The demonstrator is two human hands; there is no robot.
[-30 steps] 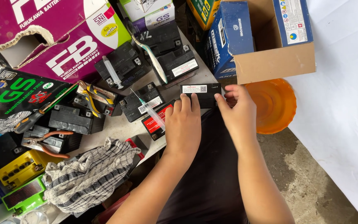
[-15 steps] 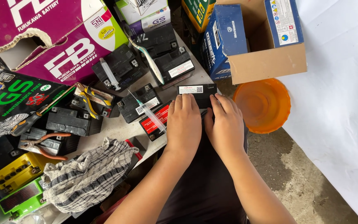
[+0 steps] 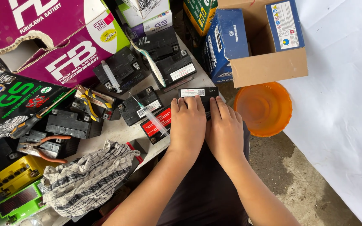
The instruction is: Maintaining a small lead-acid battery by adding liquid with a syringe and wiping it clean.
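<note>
Your left hand and right hand lie flat, side by side, pressing down on a small black rectangular battery with a white label at the near edge of the cluttered worktop. Your fingers reach up to the label. Just left of your left hand, a clear plastic syringe lies across a black battery with a red label. A striped grey cloth sits further left. To your right, an orange plastic bowl rests on the floor.

Bright, even daylight, soft faint shadows, sharp focus throughout, white sheet at right nearly overexposed, slight wide-angle stretch at edges
</note>
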